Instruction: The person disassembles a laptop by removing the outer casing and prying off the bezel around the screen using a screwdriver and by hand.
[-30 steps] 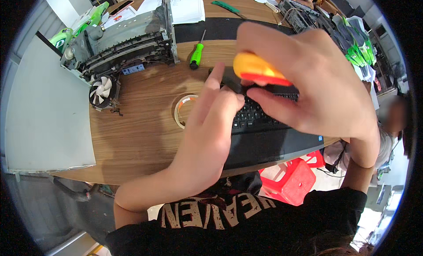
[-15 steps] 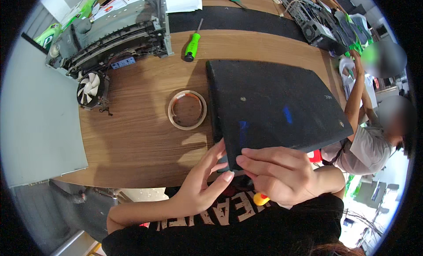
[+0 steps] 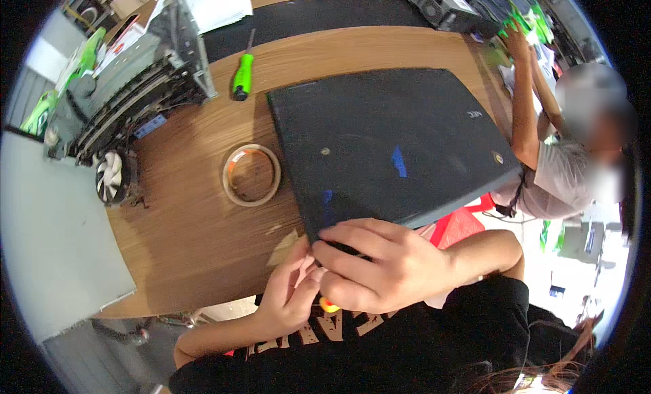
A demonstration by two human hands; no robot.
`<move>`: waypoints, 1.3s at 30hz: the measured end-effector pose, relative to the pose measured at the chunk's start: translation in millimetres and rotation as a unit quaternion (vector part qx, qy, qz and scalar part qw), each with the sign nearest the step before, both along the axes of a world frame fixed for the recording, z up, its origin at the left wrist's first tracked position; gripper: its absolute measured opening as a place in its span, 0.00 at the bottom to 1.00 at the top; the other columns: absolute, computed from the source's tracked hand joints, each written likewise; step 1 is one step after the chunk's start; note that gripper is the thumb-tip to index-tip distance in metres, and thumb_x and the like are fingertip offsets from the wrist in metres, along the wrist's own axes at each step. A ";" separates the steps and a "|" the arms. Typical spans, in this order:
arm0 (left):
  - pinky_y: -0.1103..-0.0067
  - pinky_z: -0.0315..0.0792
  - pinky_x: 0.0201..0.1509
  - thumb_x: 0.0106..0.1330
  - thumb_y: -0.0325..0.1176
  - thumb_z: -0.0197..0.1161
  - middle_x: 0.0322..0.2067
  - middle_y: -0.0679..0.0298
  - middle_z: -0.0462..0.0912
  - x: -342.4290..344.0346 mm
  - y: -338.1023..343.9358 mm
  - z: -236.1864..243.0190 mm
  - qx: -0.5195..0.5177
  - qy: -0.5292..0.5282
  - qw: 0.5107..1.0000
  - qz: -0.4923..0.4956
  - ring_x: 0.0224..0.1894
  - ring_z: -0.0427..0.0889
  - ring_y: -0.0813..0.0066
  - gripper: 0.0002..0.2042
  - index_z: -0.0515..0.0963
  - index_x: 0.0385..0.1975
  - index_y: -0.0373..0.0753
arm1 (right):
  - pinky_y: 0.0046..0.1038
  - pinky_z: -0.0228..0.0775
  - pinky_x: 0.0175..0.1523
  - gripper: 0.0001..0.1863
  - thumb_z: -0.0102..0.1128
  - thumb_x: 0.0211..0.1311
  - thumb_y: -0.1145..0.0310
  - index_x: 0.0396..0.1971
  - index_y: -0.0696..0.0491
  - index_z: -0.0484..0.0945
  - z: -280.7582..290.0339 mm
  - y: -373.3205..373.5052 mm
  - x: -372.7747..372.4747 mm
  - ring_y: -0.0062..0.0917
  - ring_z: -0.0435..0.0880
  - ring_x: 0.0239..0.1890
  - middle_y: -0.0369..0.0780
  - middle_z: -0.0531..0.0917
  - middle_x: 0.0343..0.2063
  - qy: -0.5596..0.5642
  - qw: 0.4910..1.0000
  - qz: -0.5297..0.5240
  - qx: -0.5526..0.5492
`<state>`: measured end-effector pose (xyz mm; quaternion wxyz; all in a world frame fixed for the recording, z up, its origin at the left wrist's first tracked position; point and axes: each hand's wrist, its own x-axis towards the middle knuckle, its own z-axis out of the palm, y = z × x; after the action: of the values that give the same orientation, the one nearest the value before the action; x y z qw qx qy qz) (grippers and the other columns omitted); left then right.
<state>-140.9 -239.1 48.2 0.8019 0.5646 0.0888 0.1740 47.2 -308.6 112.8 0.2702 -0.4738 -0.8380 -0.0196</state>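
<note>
A closed black laptop point(image 3: 380, 136) with blue marks on its lid lies at the table's near right side. Its near edge reaches past the table edge toward me. Curled over the near left corner, my right hand point(image 3: 386, 265) grips the laptop with its thumb hidden beneath. Just left of it, my left hand point(image 3: 288, 296) is closed, thumb and fingers pinched together at the same corner. Below my right hand peeks a small yellow and red thing point(image 3: 330, 304); whether it is held cannot be told.
A tape roll point(image 3: 251, 175) lies left of the laptop, a green screwdriver point(image 3: 243, 75) beyond it. Farther left are a cooling fan point(image 3: 112, 178) and a metal machine frame point(image 3: 135, 95). A computer case point(image 3: 447, 11) stands at the back right, near another person point(image 3: 549, 177).
My left hand, with fingers apart before, has closed at the laptop's corner. The laptop's left side, plainly visible earlier, now barely shows. The whole view has shifted and turned.
</note>
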 end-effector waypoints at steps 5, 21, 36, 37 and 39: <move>0.71 0.62 0.65 0.69 0.21 0.49 0.58 0.53 0.68 -4.6 11.8 -8.7 0.141 0.051 0.989 -0.001 0.61 0.69 0.68 0.20 0.60 0.61 0.30 | 0.37 0.82 0.46 0.12 0.62 0.45 0.64 0.26 0.53 0.71 -0.4 3.1 -5.4 0.39 0.84 0.43 0.45 0.82 0.37 0.012 1.000 -0.022 -0.006; 0.73 0.68 0.59 0.71 0.40 0.52 0.54 0.49 0.73 4.9 15.3 8.4 0.126 0.088 0.986 0.068 0.57 0.74 0.69 0.27 0.61 0.60 0.22 | 0.39 0.82 0.49 0.10 0.60 0.51 0.65 0.32 0.51 0.73 15.0 5.3 1.6 0.40 0.85 0.45 0.47 0.82 0.42 -0.004 0.998 -0.058 -0.004; 0.76 0.69 0.46 0.64 0.50 0.61 0.41 0.59 0.77 6.3 17.5 -15.2 0.113 0.030 0.986 0.115 0.44 0.76 0.75 0.29 0.68 0.50 0.27 | 0.30 0.79 0.34 0.13 0.62 0.47 0.68 0.30 0.57 0.68 23.6 18.3 7.4 0.32 0.80 0.30 0.40 0.74 0.25 0.040 0.997 -0.022 -0.069; 0.76 0.69 0.46 0.63 0.49 0.62 0.41 0.59 0.77 7.4 19.0 -20.8 0.123 -0.001 0.988 0.092 0.44 0.76 0.74 0.28 0.68 0.49 0.28 | 0.31 0.80 0.35 0.13 0.62 0.47 0.68 0.30 0.57 0.69 22.2 17.6 6.1 0.33 0.81 0.32 0.41 0.76 0.27 0.044 0.996 -0.023 -0.069; 0.75 0.70 0.45 0.62 0.48 0.65 0.39 0.57 0.77 10.7 20.2 -33.3 0.230 0.004 0.964 0.132 0.41 0.78 0.71 0.28 0.68 0.48 0.28 | 0.32 0.83 0.38 0.13 0.61 0.48 0.68 0.31 0.58 0.70 18.5 15.2 3.7 0.34 0.83 0.35 0.42 0.79 0.30 0.053 0.995 -0.025 -0.075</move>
<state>-130.2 -218.9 15.0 0.6194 0.7182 0.1239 0.2919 50.9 -293.4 131.3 0.2776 -0.5138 -0.8094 0.0621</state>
